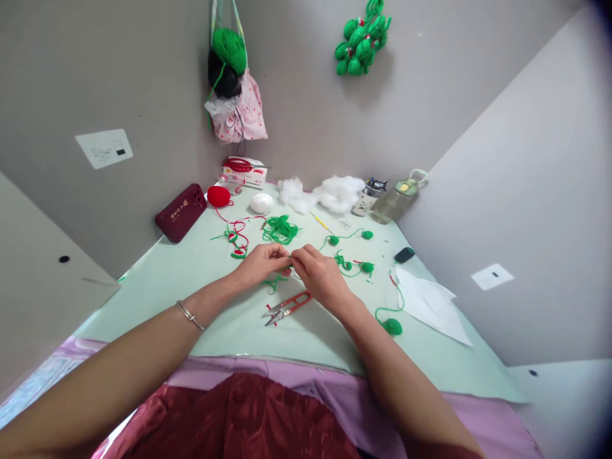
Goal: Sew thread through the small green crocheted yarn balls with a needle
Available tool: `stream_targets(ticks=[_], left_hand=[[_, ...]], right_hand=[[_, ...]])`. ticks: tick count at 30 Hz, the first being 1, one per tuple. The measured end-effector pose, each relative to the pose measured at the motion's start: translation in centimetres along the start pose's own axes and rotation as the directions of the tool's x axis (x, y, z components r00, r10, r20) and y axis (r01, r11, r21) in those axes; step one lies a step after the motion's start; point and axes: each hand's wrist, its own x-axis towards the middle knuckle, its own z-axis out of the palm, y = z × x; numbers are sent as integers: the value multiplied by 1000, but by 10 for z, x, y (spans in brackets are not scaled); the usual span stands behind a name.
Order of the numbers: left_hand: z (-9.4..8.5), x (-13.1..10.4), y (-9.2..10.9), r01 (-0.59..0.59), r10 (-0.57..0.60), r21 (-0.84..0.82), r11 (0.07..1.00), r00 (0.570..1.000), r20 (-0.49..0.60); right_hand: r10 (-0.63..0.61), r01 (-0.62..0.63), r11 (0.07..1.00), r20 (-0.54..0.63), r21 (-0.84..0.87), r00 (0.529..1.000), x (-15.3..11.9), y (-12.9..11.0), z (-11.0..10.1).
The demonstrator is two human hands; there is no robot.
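Observation:
My left hand [262, 264] and my right hand [319, 275] meet fingertip to fingertip above the middle of the table. Both are closed in a pinch on green yarn [273, 282], whose loose ends hang under the left fingers. The fingers hide most of the piece they hold. Just below the hands lie thread snips [288, 308] with orange-red handles, their blades pointing left. Beyond the left hand is a loose heap of green yarn [281, 229]. Small green crocheted balls [367, 268] with yarn tails lie to the right of my right hand.
Left of the hands are red-and-green crocheted pieces [238, 253], a red yarn ball [218, 196], a white yarn ball [261, 203] and a dark red phone [182, 213]. White stuffing [338, 194], a crochet hook [321, 222] and a bottle [396, 201] stand or lie behind. White tissue [430, 303] lies right.

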Motion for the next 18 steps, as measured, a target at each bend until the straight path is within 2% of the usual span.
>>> stream_targets(ticks=[2, 4, 7, 8, 10, 12, 13, 14, 16, 17, 18], left_hand=[[1, 0, 1, 4, -4, 15, 1000, 1000, 7], [2, 0, 1, 1, 0, 68, 998, 1000, -10], [1, 1, -1, -6, 14, 145, 989, 998, -55], [0, 2, -2, -5, 15, 151, 989, 997, -69], [-2, 4, -2, -5, 15, 124, 992, 996, -86], [-5, 5, -1, -11, 18, 65, 998, 995, -100], [-6, 5, 0, -16, 19, 30, 999, 995, -101], [-7, 5, 1, -20, 20, 0, 1000, 995, -100], [-10, 5, 2, -24, 21, -28, 999, 995, -102], [-10, 5, 2, -26, 23, -26, 999, 994, -107], [-11, 6, 2, -27, 25, -21, 999, 993, -113]], right_hand=[[-24, 23, 999, -39, -33, 999, 0, -2, -1], [-127, 125, 992, -126, -21, 984, -3, -11, -3], [-253, 296, 945, -266, 137, 930, -9, -33, -10], [-228, 297, 924, -277, 242, 934, -11, -40, -14], [-99, 187, 817, -187, 546, 977, -14, -46, -26], [13, 7, 569, -18, 822, 1000, -16, -40, -44], [46, -47, 431, 30, 901, 999, -17, -33, -55], [77, -60, 342, 36, 938, 996, -19, -23, -68], [222, 63, 265, -124, 962, 967, -26, 0, -96], [290, 147, 255, -220, 956, 931, -32, 11, -110], [321, 232, 283, -319, 931, 892, -39, 22, -123]])
